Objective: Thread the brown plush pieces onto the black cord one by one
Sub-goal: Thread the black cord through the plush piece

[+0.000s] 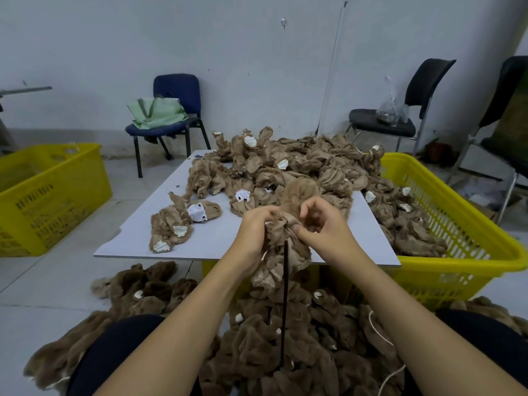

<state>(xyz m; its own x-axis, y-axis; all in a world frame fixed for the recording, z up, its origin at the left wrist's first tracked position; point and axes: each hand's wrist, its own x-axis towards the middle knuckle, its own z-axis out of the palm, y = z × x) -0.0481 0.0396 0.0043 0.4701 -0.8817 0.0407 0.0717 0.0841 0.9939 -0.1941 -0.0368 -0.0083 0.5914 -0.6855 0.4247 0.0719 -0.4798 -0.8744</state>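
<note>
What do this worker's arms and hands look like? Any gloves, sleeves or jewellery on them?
Both are bare. The left hand and right hand wear no gloves, and no rings or watch show. The forearms are uncovered as far as the picture's bottom edge, with no sleeve in view. Dark clothing covers the knees below them.

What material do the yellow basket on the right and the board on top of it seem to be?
Yellow basket: probably moulded plastic, glossy, with slotted walls and a rounded rim. Board: a thin, stiff, matte pale-grey sheet with a chipped edge; perhaps laminated fibreboard or plastic, I cannot tell which.
</note>
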